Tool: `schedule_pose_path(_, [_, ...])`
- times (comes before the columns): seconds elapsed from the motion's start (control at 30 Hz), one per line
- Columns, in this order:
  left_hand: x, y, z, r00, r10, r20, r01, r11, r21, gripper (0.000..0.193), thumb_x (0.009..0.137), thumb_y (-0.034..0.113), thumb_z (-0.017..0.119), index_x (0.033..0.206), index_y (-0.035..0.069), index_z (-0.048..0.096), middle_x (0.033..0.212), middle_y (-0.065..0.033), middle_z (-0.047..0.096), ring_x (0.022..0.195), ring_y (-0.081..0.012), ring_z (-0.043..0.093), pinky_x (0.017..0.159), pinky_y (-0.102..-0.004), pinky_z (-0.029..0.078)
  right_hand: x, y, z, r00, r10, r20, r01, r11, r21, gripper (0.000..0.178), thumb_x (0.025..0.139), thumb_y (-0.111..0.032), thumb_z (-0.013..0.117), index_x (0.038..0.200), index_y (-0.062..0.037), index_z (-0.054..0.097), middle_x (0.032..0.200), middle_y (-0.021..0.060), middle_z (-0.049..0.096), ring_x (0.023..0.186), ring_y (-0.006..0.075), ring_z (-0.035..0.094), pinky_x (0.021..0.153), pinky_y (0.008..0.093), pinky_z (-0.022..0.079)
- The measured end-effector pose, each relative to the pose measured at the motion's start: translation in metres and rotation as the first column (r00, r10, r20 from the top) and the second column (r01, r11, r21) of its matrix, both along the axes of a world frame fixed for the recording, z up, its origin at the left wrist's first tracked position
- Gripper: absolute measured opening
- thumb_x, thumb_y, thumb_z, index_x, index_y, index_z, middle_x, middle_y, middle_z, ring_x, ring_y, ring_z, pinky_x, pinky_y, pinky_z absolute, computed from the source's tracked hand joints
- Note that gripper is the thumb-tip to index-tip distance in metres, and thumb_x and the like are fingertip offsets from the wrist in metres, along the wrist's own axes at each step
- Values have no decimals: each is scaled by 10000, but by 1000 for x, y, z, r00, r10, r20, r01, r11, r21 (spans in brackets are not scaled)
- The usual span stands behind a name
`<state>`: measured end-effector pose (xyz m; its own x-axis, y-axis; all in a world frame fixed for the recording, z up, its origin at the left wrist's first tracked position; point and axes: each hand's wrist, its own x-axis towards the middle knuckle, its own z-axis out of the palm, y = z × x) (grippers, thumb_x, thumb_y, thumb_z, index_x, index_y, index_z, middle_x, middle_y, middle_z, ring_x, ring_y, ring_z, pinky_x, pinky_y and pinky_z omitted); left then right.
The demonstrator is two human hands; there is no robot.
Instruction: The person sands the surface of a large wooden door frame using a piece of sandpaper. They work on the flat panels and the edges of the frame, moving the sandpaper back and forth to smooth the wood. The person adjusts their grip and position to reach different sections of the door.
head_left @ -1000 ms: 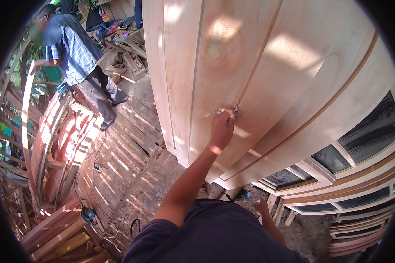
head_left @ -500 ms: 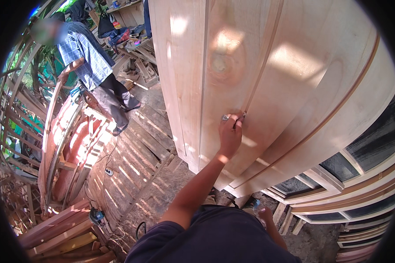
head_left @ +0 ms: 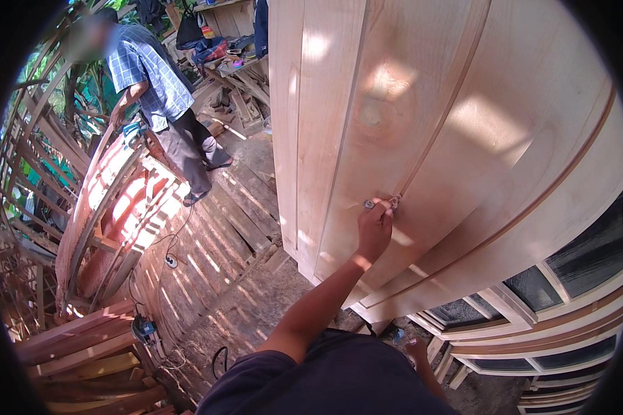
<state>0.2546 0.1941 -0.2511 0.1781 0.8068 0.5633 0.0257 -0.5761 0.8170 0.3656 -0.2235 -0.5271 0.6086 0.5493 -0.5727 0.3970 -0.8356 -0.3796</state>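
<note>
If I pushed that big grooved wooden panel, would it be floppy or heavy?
The grooved wooden panel is probably stiff, because it looks like broad, solid wood. It's likely heavy too, being far bigger than the left hand.

Daylight, patchy: soft-edged bright spots on pale wooden panel (head_left: 422, 117), remainder in gentle shade. Thin sun stripes across floor (head_left: 194, 235), shadow between. Reddish curved frame (head_left: 128, 221) at left blown nearly white in places. Dark shirt (head_left: 339, 377) shows little detail; lower right dim. Fisheye corners black; framed panes (head_left: 581, 242) bowed near rim. Blurred smudge over co-worker's head (head_left: 93, 38).
</note>
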Motion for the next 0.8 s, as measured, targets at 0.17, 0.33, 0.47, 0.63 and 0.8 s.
schedule_pose_path(0.17, [-18, -8, -50, 990, 0, -142, -4, 1000, -28, 85, 846, -28, 658, 923, 4, 675, 848, -132, 670, 759, -293, 650, 678, -362, 491, 3, -3, -16, 999, 8, 50, -11, 999, 53, 250, 774, -171, 667, 953, 2, 679, 914, 213, 715, 912, 346, 699, 804, 417, 541])
schedule_pose_path(0.33, [-10, -9, -5, 1000, -18, 14, 19, 994, -111, 81, 843, -9, 676, 923, 1, 674, 893, -148, 703, 810, -305, 681, 706, -363, 515, 2, -2, -7, 999, 32, 29, -33, 999, 27, 275, 776, -210, 674, 976, -21, 675, 982, 210, 699, 976, 364, 670, 852, 449, 533])
schedule_pose_path(0.47, [-12, -7, -28, 999, -24, -44, 20, 996, -87, 77, 850, -2, 670, 927, -1, 676, 883, -149, 697, 806, -307, 679, 703, -360, 512, 6, -2, -4, 1000, -9, 17, 9, 1000, 20, 276, 769, -212, 678, 972, -25, 667, 970, 203, 698, 969, 365, 668, 853, 448, 532])
schedule_pose_path(0.63, [-15, -6, -16, 995, -65, -73, 55, 989, -138, 63, 848, -3, 670, 911, 2, 674, 911, -154, 701, 817, -309, 681, 714, -362, 520, -1, -8, -7, 997, 41, 64, -40, 999, -19, 277, 768, -236, 666, 956, -33, 670, 974, 202, 699, 975, 380, 664, 853, 466, 530])
schedule_pose_path(0.8, [-11, -1, -16, 999, -42, -7, 42, 999, -29, 65, 858, -17, 645, 915, -4, 672, 894, -148, 695, 812, -319, 672, 728, -377, 513, -3, -4, 0, 1000, 8, 13, -8, 999, -38, 299, 776, -256, 657, 978, -36, 662, 990, 216, 696, 980, 400, 658, 861, 488, 525])
